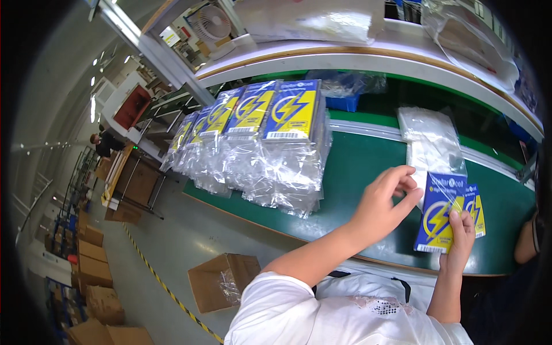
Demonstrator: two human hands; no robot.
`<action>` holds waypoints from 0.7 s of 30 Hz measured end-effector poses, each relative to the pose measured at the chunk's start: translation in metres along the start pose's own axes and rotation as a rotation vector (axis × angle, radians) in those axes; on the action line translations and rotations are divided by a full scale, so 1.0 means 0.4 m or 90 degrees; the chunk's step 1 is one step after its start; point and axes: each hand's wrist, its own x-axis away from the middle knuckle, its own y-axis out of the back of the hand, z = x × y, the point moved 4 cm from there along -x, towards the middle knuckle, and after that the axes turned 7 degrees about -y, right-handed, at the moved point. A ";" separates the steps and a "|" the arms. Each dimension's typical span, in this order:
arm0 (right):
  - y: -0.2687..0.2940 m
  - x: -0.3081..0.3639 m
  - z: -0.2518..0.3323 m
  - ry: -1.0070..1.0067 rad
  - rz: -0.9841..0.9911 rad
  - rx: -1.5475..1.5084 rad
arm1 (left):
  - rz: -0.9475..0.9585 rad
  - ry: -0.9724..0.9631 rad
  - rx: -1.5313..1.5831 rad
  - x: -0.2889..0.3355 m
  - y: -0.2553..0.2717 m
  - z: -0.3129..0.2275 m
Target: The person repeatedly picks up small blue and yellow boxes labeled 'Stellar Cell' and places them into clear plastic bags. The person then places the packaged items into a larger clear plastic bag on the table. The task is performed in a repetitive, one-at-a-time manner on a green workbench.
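Observation:
My right hand [459,236] grips the lower right edge of a flat blue and yellow packet [436,221] with a lightning bolt, thumb on its front. Clear plastic appears to lie around its upper part. Left of the packet's top, my left hand [391,192] has curled fingers, with thumb and forefinger apart and nothing visible between them. A second blue and yellow packet [476,215] shows partly behind the right hand. Just beyond lies a stack of clear plastic bags [428,126], with white beneath the plastic.
Bagged blue and yellow packets [290,112] stand in stacked rows on the green table [356,152], at the left. Behind are a blue bin [344,102] and a shelf [322,53]. An open carton [210,284] sits on the floor. Another person's arm [526,241] shows at right.

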 end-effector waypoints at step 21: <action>0.012 -0.077 0.021 0.039 -0.071 0.115 | -0.474 0.210 -0.421 0.004 1.220 0.049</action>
